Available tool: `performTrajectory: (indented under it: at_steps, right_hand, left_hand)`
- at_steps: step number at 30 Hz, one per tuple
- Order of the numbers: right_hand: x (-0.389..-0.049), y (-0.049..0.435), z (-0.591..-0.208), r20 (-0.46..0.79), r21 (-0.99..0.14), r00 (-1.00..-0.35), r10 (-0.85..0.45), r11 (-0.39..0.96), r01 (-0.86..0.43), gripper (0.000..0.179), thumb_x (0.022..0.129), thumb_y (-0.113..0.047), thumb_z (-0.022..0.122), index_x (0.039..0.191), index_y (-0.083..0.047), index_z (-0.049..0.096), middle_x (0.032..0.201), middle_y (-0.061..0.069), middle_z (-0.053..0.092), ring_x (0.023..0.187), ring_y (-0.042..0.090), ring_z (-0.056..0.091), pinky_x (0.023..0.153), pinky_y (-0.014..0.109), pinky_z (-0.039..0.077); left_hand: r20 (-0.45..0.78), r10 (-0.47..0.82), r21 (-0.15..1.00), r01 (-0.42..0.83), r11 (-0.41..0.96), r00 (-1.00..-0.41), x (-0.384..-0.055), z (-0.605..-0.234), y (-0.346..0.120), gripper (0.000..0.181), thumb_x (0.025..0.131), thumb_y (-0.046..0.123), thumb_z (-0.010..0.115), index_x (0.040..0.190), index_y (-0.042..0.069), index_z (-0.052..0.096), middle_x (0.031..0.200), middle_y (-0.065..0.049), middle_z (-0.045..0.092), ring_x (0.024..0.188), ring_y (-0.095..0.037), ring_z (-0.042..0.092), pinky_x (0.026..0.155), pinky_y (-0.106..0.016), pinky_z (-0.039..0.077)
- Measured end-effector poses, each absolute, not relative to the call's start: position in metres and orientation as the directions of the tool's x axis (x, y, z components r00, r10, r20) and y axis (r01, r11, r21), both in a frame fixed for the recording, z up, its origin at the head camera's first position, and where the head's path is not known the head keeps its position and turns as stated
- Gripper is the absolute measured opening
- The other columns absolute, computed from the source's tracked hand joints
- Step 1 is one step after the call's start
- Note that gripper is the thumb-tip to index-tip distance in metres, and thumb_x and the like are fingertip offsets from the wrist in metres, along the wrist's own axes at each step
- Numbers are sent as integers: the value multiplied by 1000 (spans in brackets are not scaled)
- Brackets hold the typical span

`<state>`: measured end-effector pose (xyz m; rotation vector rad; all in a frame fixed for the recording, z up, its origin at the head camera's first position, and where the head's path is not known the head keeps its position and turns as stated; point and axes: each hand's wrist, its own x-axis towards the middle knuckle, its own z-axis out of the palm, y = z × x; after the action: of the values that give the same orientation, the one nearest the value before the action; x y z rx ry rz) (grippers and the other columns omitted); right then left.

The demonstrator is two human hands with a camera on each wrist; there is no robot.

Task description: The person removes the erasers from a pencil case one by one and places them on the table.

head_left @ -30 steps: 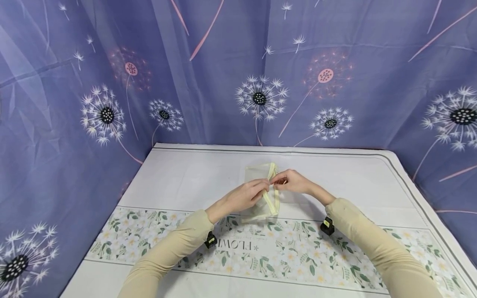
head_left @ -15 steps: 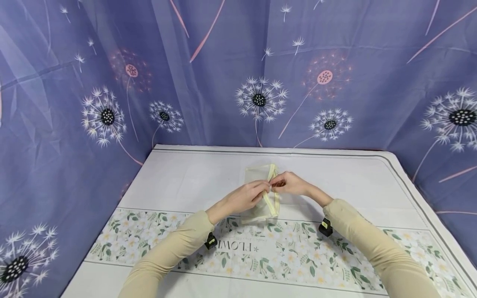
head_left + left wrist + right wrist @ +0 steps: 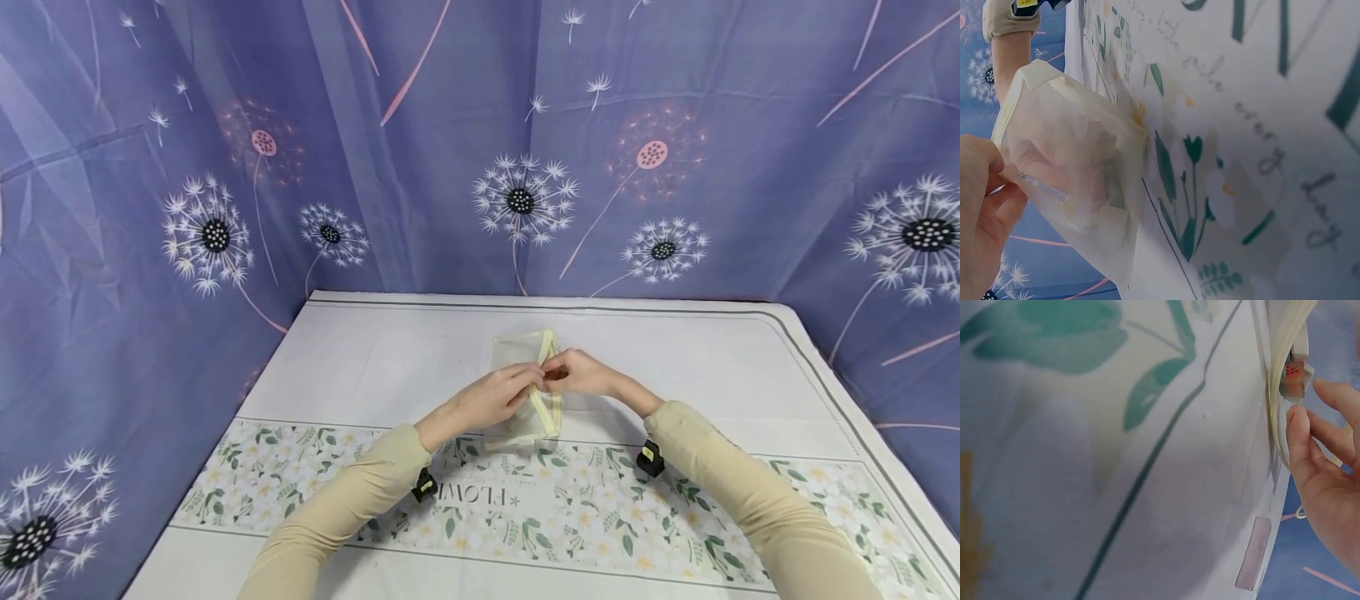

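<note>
A see-through mesh pouch (image 3: 514,427) with pale yellow trim lies on the table, its opening towards the right. My left hand (image 3: 495,396) pinches the trim between thumb and fingers; the left wrist view shows the mesh pouch (image 3: 1085,237) bulging away from that grip. My right hand (image 3: 588,372) is at the opening, its bent fingers right beside the left fingertips. In the right wrist view, the right hand (image 3: 1329,469) is by the trim, near a small red piece with dark dots (image 3: 1293,378). I cannot tell whether it pinches anything. Pale shapes show through the mesh.
The table has a white cover (image 3: 375,358) with a band of printed flowers and lettering across it. A blue-purple curtain (image 3: 420,167) with dandelion prints hangs behind and at both sides. Black devices sit under both sleeves, including one (image 3: 650,458) at the right wrist.
My right hand has shifted slightly left and down, closer to the left fingertips, with its fingers more bent. My left hand and the pouch have stayed nearly in place.
</note>
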<state>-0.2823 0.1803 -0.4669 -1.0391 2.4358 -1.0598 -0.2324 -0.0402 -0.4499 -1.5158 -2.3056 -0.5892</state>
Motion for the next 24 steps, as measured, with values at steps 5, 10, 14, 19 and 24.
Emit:
performTrajectory:
  at_steps: [5, 10, 14, 19, 24]
  right_hand:
    - [-284, 180, -469, -2, -735, -699, -715, 476, -484, 18, 85, -13, 61, 101, -8, 68, 90, 6, 69, 78, 11, 64, 69, 20, 55]
    - [-284, 178, -471, -24, -738, -700, -713, 485, -469, 20, 84, -10, 60, 103, -6, 67, 89, 7, 68, 75, 9, 62, 67, 19, 54]
    - [-283, 176, -472, -19, -736, -698, -715, 483, -475, 20, 83, -9, 61, 101, -4, 66, 83, 6, 67, 68, 7, 57, 61, 17, 50]
    - [-284, 173, -473, -7, -716, -709, -705, 498, -488, 15, 79, -9, 63, 94, -4, 66, 71, 0, 61, 60, 4, 49, 54, 15, 42]
    - [-286, 170, -475, -11, -690, -719, -695, 526, -498, 10, 77, -7, 63, 87, -6, 64, 66, -4, 53, 58, 4, 45, 52, 14, 37]
  left_hand:
    - [467, 789, 183, 917, 354, -398, -232, -449, -40, 16, 88, -1, 51, 101, 7, 59, 115, -10, 61, 119, -24, 53, 104, -18, 39]
    - [466, 789, 185, 916, 355, -400, -231, -448, -39, 16, 88, -1, 52, 100, 6, 59, 115, -11, 61, 118, -24, 54, 104, -18, 38]
    - [464, 789, 182, 915, 359, -402, -232, -449, -39, 16, 88, -1, 52, 101, 5, 60, 116, -12, 61, 118, -24, 54, 103, -18, 39]
    - [456, 793, 181, 914, 362, -405, -233, -448, -40, 17, 89, 0, 51, 102, 5, 60, 116, -11, 60, 119, -22, 53, 102, -18, 41]
    - [451, 794, 192, 913, 360, -408, -233, -447, -40, 17, 89, -1, 51, 102, 5, 60, 117, -11, 60, 120, -22, 52, 101, -18, 42]
